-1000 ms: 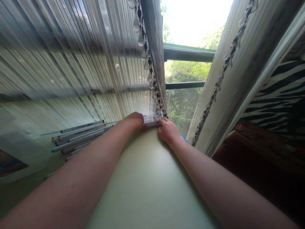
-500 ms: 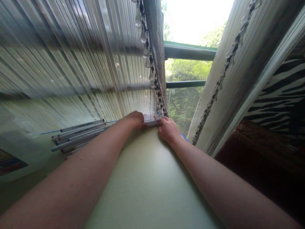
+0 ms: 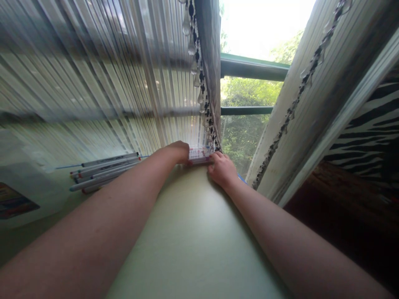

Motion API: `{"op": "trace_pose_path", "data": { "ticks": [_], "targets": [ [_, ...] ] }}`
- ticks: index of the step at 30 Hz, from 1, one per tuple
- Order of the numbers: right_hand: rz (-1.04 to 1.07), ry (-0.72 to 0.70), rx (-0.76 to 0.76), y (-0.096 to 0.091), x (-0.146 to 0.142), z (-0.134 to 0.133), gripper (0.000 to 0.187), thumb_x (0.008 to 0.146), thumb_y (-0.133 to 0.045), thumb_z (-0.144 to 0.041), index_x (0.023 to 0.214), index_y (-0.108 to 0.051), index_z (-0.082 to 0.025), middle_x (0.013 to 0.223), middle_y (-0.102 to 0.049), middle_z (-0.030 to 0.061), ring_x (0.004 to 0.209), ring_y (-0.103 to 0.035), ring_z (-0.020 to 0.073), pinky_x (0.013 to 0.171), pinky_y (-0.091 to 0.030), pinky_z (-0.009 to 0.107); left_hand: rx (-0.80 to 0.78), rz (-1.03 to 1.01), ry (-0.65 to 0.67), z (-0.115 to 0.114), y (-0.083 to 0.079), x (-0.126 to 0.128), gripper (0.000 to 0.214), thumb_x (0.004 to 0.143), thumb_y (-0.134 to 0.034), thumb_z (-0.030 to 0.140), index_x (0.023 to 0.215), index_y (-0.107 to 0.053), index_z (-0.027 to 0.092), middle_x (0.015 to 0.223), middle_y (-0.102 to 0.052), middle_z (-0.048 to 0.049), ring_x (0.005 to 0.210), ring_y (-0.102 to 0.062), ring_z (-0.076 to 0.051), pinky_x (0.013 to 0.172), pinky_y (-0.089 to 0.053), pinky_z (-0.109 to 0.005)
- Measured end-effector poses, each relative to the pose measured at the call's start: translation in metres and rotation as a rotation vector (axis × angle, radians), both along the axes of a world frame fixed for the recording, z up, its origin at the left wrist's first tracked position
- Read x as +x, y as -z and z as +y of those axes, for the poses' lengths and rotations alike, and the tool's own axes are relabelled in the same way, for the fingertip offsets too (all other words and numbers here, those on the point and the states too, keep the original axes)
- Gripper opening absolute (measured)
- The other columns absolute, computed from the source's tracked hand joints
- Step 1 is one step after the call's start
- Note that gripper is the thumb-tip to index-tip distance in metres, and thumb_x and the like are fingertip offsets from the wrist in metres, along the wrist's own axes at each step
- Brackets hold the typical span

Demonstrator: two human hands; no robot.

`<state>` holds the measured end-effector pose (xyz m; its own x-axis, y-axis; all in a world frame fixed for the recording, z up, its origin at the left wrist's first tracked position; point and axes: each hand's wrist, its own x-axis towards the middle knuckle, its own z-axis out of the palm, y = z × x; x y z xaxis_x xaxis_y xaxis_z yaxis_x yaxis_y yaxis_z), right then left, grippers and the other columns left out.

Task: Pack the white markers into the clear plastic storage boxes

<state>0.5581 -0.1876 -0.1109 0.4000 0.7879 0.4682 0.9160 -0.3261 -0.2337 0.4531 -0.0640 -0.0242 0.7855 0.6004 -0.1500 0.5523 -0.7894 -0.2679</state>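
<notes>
At the far edge of the pale green table [image 3: 187, 232], a flat clear pack with reddish print [image 3: 199, 154] lies between my two hands. My left hand [image 3: 180, 152] is closed round its left end, the fingertips mostly out of sight. On the right end, the curled fingers of my right hand [image 3: 222, 169] grip the pack's near corner. What the pack contains is too small to make out. Beyond it hang the beads of the curtain trim. Left of my left forearm lies a pile of grey marker pens [image 3: 106, 168], partly covered by the arm.
A striped sheer curtain [image 3: 93, 74] hangs along the left and back, edged with a bead string [image 3: 197, 74]. Another curtain [image 3: 299, 99] hangs at right beside the window [image 3: 249, 93]. A whitish translucent bag or case [image 3: 31, 187] with a picture label stands at left.
My view has shifted slightly, so the curtains and pens appear a little further right. Both hands keep their hold on the pack, which stays in nearly the same place.
</notes>
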Motion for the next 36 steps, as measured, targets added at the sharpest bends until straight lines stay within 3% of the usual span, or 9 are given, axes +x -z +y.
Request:
{"op": "trace_pose_path", "data": {
  "ticks": [9, 18, 24, 30, 33, 36],
  "targets": [
    [0.019, -0.042, 0.025, 0.003, 0.002, 0.002, 0.037, 0.076, -0.048, -0.015, 0.112, -0.057, -0.014, 0.118, -0.057, 0.0102, 0.107, -0.052, 0.0228, 0.093, -0.039, 0.03, 0.002, -0.009, 0.013, -0.001, -0.001, -0.003, 0.045, 0.071, -0.065, 0.048, 0.101, -0.07, 0.016, 0.1, -0.069, -0.0136, 0.093, -0.062, -0.024, 0.078, -0.045, -0.028],
    [0.052, -0.044, 0.011, 0.007, 0.002, 0.0, 0.039, 0.077, -0.048, -0.018, 0.115, -0.057, -0.014, 0.123, -0.056, 0.0107, 0.111, -0.052, 0.0244, 0.096, -0.039, 0.031, -0.031, 0.004, -0.027, 0.0, 0.004, 0.005, 0.07, 0.057, -0.075, 0.052, 0.114, -0.064, 0.012, 0.109, -0.066, -0.0157, 0.097, -0.062, -0.028, 0.08, -0.048, -0.03],
    [0.052, -0.076, 0.013, 0.01, 0.004, 0.0, 0.04, 0.078, -0.046, -0.019, 0.117, -0.056, -0.013, 0.123, -0.056, 0.0125, 0.112, -0.053, 0.0248, 0.097, -0.039, 0.032, -0.091, -0.047, -0.064, -0.009, 0.001, 0.004, 0.071, 0.061, -0.072, 0.053, 0.115, -0.062, 0.009, 0.114, -0.064, -0.018, 0.102, -0.06, -0.029, 0.082, -0.048, -0.031],
    [0.036, -0.032, -0.003, 0.008, 0.0, -0.003, 0.044, 0.079, -0.045, -0.023, 0.123, -0.052, -0.016, 0.125, -0.055, 0.0119, 0.109, -0.055, 0.0258, 0.091, -0.042, 0.033, -0.129, -0.193, -0.094, -0.025, 0.015, -0.022, 0.067, 0.072, -0.058, 0.058, 0.125, -0.053, 0.019, 0.127, -0.055, -0.0142, 0.109, -0.057, -0.027, 0.085, -0.047, -0.033],
    [0.047, 0.001, -0.009, 0.008, 0.0, -0.005, 0.052, 0.08, -0.045, -0.026, 0.131, -0.043, -0.019, 0.127, -0.055, 0.0111, 0.108, -0.055, 0.0271, 0.087, -0.044, 0.035, -0.06, -0.406, -0.108, -0.035, 0.027, -0.047, 0.07, 0.078, -0.045, 0.064, 0.13, -0.045, 0.017, 0.133, -0.048, -0.016, 0.115, -0.052, -0.028, 0.091, -0.044, -0.035],
    [0.019, -0.032, -0.06, 0.008, -0.001, -0.007, 0.048, 0.079, -0.046, -0.025, 0.127, -0.049, -0.02, 0.13, -0.052, 0.0105, 0.11, -0.055, 0.0273, 0.088, -0.044, 0.035, -0.038, -0.524, -0.114, -0.049, 0.035, -0.076, 0.063, 0.083, -0.04, 0.061, 0.123, -0.05, 0.014, 0.124, -0.055, -0.0156, 0.113, -0.054, -0.026, 0.092, -0.044, -0.033]
  ]
}}
